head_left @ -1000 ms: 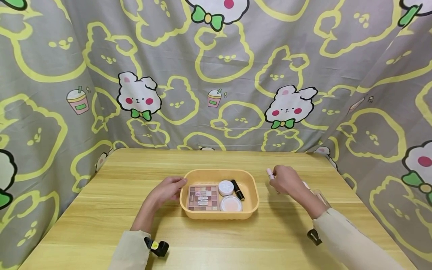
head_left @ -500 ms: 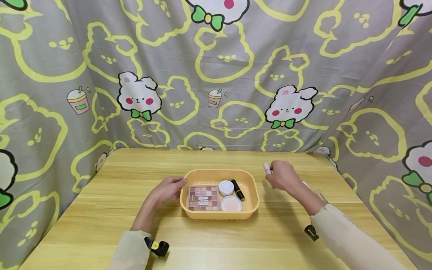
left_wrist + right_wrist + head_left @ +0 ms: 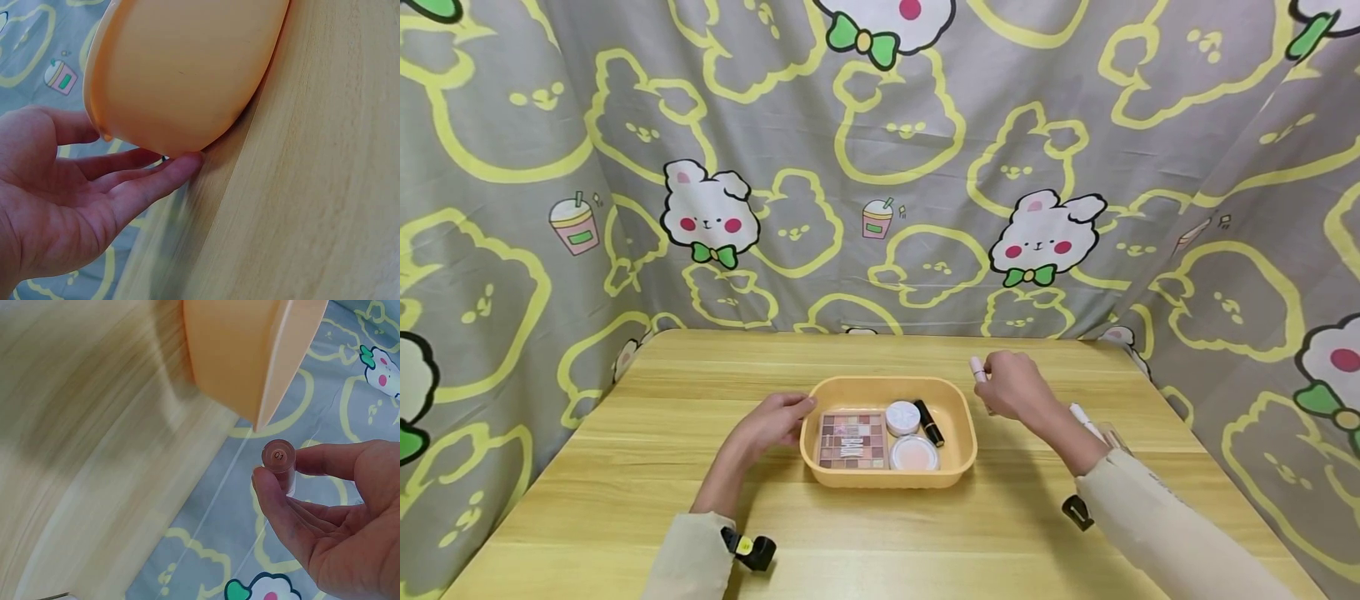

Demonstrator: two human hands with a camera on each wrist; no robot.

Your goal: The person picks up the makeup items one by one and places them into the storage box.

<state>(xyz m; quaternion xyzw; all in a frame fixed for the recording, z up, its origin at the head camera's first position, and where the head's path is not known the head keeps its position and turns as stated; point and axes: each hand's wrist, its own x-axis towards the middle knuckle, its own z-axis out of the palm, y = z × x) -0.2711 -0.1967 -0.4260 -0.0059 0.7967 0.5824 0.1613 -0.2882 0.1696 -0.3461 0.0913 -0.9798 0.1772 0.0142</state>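
The yellow-orange basket (image 3: 820, 479) stands on the table. It holds an eyeshadow palette (image 3: 852, 442), a round white case (image 3: 902, 417), a round compact (image 3: 914, 454) and a black lipstick (image 3: 929, 423). My left hand (image 3: 769, 427) holds the basket's left end, index finger at the rim and thumb against the outer wall; the other fingertips are partly hidden in the left wrist view. To the right of the basket, my right hand (image 3: 1018, 387) pinches a pink lip gloss tube (image 3: 279, 457) between thumb and index finger. Its round end, marked 01, faces the right wrist camera.
A white stick-like item (image 3: 1084, 421) and a clear-looking item (image 3: 1112, 435) lie partly behind the right forearm. The wood-grain table (image 3: 880, 542) ends at a grey patterned curtain (image 3: 820, 208) at the back and sides.
My right hand has moved left toward the basket, carrying the lip gloss tube and showing more of the white item behind the forearm. The left hand and the basket have stayed in place.
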